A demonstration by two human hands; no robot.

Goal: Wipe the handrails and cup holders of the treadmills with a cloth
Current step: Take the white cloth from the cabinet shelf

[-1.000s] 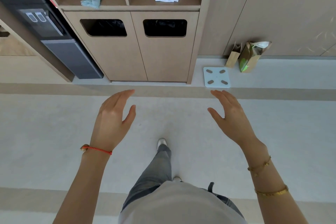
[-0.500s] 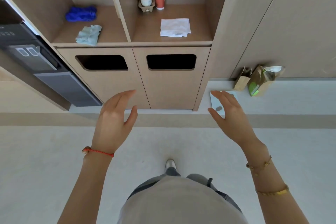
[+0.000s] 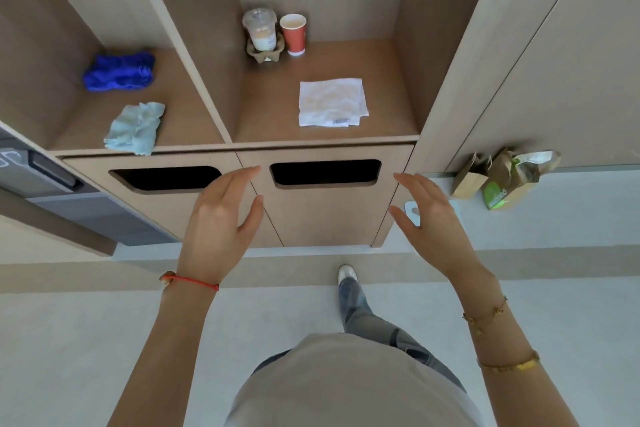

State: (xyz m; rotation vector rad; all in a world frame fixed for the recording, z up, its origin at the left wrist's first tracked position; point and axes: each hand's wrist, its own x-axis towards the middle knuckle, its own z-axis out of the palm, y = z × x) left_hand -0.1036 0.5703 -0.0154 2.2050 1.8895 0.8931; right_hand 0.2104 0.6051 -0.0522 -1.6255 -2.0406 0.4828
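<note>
A folded white cloth point(image 3: 332, 102) lies on the right shelf of a wooden cabinet point(image 3: 322, 146). On the left shelf sit a crumpled pale green cloth point(image 3: 135, 128) and a blue cloth point(image 3: 119, 72). My left hand point(image 3: 221, 229) and my right hand point(image 3: 433, 222) are raised in front of the cabinet's lower doors, palms facing each other, fingers straight and holding nothing. Both hands are below the shelf and apart from the cloths. No treadmill is in view.
A plastic cup in a cardboard carrier point(image 3: 263, 40) and a red paper cup point(image 3: 293, 34) stand at the back of the right shelf. Two bin openings point(image 3: 325, 173) are in the doors. Paper bags point(image 3: 502, 180) and a scale point(image 3: 414, 210) sit on the floor right; a dark water dispenser point(image 3: 52, 194) stands left.
I have walked closer to the cabinet, so the shelves and cloths look larger and nearer. Both hands stay raised and empty in the same pose.
</note>
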